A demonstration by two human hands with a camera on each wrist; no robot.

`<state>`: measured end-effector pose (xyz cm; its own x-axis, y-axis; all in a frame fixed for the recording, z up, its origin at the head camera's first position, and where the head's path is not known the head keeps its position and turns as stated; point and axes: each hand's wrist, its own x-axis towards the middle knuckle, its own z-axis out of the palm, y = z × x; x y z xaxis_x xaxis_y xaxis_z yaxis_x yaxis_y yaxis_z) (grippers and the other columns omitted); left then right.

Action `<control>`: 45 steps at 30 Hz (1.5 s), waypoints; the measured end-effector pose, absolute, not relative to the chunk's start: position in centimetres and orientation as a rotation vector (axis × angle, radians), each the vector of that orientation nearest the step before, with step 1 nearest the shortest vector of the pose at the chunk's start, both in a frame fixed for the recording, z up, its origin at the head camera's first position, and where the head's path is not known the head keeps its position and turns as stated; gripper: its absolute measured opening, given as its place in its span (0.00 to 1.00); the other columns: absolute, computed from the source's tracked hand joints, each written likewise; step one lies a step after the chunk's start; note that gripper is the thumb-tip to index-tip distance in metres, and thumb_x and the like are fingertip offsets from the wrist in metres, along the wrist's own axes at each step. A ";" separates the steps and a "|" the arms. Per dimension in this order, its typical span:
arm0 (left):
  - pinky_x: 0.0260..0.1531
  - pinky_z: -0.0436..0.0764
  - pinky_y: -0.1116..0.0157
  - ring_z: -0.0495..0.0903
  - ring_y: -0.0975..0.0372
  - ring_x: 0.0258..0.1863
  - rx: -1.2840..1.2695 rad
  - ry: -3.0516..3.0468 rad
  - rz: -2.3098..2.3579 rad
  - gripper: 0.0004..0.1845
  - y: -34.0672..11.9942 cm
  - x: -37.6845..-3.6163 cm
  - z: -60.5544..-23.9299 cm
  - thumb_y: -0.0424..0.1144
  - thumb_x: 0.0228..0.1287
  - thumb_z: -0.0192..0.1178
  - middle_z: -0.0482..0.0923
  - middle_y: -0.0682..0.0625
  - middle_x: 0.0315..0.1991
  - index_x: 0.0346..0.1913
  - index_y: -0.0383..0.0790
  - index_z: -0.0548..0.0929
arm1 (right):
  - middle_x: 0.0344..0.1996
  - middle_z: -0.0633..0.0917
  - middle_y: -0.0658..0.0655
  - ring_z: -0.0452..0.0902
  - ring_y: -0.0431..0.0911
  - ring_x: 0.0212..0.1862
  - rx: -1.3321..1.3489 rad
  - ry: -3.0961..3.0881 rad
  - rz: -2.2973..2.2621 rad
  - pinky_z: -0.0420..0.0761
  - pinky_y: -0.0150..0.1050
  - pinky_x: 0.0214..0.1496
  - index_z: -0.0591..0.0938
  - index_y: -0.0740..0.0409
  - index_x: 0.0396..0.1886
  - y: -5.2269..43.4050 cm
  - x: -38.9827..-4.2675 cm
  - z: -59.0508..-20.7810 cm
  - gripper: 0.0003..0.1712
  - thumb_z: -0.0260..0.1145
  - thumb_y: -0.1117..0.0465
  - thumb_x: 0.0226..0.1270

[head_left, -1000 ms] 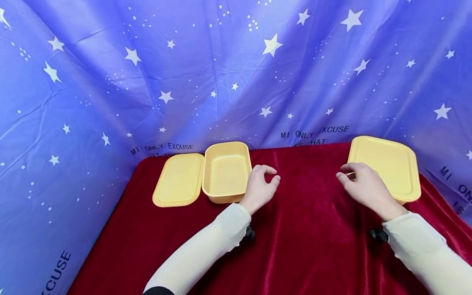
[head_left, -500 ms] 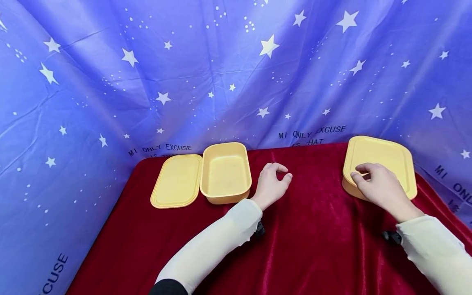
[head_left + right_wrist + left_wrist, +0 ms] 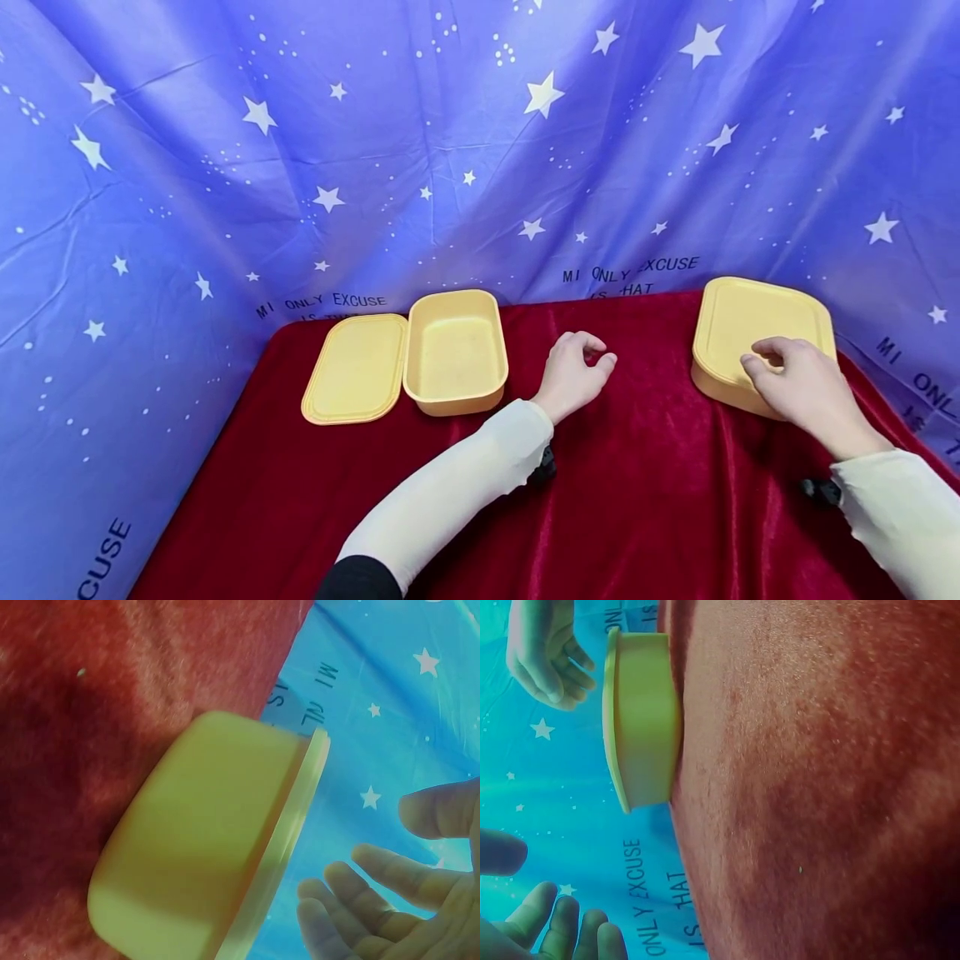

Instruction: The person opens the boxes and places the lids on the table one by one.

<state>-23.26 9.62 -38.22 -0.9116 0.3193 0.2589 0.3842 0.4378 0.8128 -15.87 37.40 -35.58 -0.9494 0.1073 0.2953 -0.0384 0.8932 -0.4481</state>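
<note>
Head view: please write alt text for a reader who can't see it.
A person's right hand hovers with curled fingers over a closed yellow box at the right of a red cloth. The left hand rests loosely curled mid-table, holding nothing, near an open yellow box and its lid.

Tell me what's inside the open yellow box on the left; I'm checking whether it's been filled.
The open box shows only its bare yellow floor and walls. The inside of its near wall is hidden. Its lid lies alongside, on the red cloth.
</note>
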 end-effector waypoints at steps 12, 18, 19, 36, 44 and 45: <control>0.38 0.72 0.73 0.77 0.60 0.40 -0.638 -2.637 -1.512 0.10 12.1 -23.4 -38.9 0.44 0.63 0.63 0.75 0.53 0.38 0.42 0.42 0.82 | 0.47 0.75 0.77 0.68 0.70 0.49 -0.111 -2.757 0.620 0.66 0.61 0.44 0.76 0.72 0.50 39.2 -15.4 -36.1 0.25 0.56 0.52 0.69; 0.37 0.72 0.73 0.75 0.65 0.37 -0.612 -2.668 -1.518 0.09 13.0 -23.5 -39.4 0.45 0.62 0.63 0.75 0.54 0.38 0.40 0.44 0.81 | 0.46 0.75 0.77 0.68 0.71 0.49 -0.124 -2.756 0.603 0.66 0.61 0.43 0.76 0.73 0.50 39.7 -15.0 -36.7 0.25 0.56 0.53 0.69; 0.37 0.72 0.73 0.74 0.67 0.35 -0.604 -2.674 -1.513 0.09 13.2 -23.5 -39.5 0.45 0.62 0.63 0.75 0.55 0.37 0.40 0.45 0.82 | 0.46 0.75 0.77 0.68 0.71 0.49 -0.128 -2.755 0.604 0.66 0.61 0.43 0.76 0.73 0.50 39.8 -14.9 -36.8 0.25 0.56 0.53 0.69; 0.33 0.72 0.73 0.71 0.71 0.30 -0.434 -2.704 -1.633 0.08 16.9 -23.5 -40.0 0.47 0.58 0.67 0.77 0.56 0.31 0.34 0.48 0.83 | 0.47 0.74 0.77 0.65 0.69 0.51 -0.209 -2.718 0.557 0.65 0.63 0.43 0.74 0.74 0.51 41.5 -14.4 -37.4 0.27 0.56 0.52 0.67; 0.32 0.73 0.73 0.71 0.71 0.29 -0.401 -2.735 -1.649 0.08 18.1 -23.5 -40.2 0.48 0.58 0.67 0.73 0.62 0.26 0.34 0.49 0.83 | 0.48 0.72 0.77 0.63 0.69 0.52 -0.241 -2.742 0.575 0.64 0.63 0.42 0.73 0.74 0.53 42.2 -14.3 -37.6 0.30 0.55 0.50 0.68; 0.32 0.73 0.73 0.72 0.72 0.29 -0.403 -2.736 -1.646 0.08 18.2 -23.5 -40.2 0.48 0.58 0.67 0.73 0.63 0.26 0.35 0.49 0.83 | 0.48 0.72 0.77 0.63 0.69 0.52 -0.240 -2.741 0.580 0.64 0.63 0.42 0.73 0.74 0.53 42.2 -14.3 -37.6 0.30 0.55 0.50 0.68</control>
<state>-23.48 18.19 -40.21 -0.9658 0.2517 0.0625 0.1731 0.4463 0.8780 -14.32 42.25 -37.62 -0.9319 0.2286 0.2817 0.0949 0.9030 -0.4190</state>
